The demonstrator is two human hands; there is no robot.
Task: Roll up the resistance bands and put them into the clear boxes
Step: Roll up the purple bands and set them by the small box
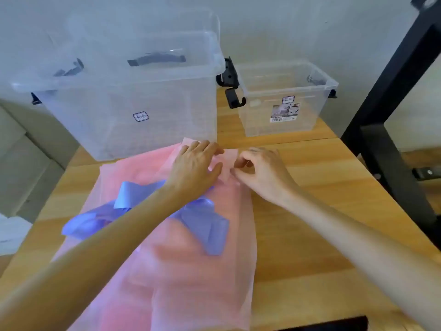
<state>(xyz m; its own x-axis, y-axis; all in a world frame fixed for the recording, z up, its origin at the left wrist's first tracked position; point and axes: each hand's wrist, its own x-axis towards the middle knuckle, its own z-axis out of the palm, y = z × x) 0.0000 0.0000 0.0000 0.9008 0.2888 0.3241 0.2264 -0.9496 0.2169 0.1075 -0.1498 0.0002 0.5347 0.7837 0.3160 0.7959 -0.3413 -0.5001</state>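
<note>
We are looking down at a wooden table [310, 211] where a wide pink band [191, 283] is lying stretched toward us from its far end, with a purple band [202, 225] lying crumpled across its middle, partly under our left forearm. We are working at the pink band's far end, which is sitting just in front of the big box [133, 120] and nearly touching its base. Our left hand [193, 170] is lying on that end with the fingers fairly straight, the thumb and fingertips closing on a small folded flap of the pink band. Our right hand [260, 170] is sitting just beside it, fingers curled, pinching the same flap from the other side. The two hands are almost touching, with the flap between them. The big box is standing at the far left of the table with its lid on, dark handle on top, and we are seeing nothing clearly inside it. The small box [286, 108] is standing open to the right of it, well apart from the bands, with a label on its front wall and black latches at its ends. A black frame [386, 111] is rising at the right edge of the table.
</note>
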